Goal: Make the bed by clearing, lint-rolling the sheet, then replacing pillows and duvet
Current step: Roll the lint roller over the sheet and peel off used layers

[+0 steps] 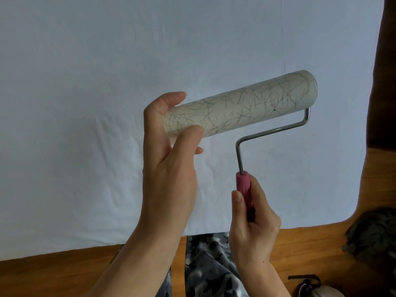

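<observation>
Right hand (252, 219) grips pink handle of long white hair-covered lint roller (237, 106), held above pale blue bedsheet (85, 103) near front edge. Left hand (169, 151) pinches roller's end. Find perforated seam (faint diagonal line), peel spent sheet slowly, keep handle steady.

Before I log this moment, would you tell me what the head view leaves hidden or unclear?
- Lint roller: its near end is covered by the left hand, so whether a sheet edge is being peeled cannot be told.
- Pink handle: its lower part is wrapped by the right hand.
- Dark furry shape: cut by the right edge, unidentifiable.
- Object with black strap: cut by the bottom edge.
- White sheet: any lint too small to see.
</observation>
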A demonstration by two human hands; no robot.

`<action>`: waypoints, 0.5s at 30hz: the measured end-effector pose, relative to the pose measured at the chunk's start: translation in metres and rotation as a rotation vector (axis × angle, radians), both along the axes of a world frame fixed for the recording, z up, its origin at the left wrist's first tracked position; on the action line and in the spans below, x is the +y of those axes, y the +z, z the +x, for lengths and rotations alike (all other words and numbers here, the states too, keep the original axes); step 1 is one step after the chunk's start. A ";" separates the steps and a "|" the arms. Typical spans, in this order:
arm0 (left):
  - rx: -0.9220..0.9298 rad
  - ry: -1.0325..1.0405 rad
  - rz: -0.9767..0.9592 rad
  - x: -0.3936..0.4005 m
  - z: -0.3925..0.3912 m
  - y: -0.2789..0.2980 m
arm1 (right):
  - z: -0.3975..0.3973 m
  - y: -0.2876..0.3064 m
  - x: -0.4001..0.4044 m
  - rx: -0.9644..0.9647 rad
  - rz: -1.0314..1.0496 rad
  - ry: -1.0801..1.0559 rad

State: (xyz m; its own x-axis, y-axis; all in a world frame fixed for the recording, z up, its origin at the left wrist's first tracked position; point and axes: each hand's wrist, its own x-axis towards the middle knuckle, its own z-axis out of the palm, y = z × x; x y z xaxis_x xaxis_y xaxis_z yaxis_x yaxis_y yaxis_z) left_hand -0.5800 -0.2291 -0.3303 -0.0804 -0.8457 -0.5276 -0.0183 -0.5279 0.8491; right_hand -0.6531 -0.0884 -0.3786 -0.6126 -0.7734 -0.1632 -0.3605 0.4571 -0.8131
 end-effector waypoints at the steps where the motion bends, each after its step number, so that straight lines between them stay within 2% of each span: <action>1: 0.002 0.000 0.002 0.000 -0.001 0.000 | 0.001 0.000 0.001 -0.001 0.004 -0.008; 15: 0.024 -0.010 -0.026 0.000 -0.002 -0.003 | 0.004 -0.001 0.000 -0.054 -0.025 -0.010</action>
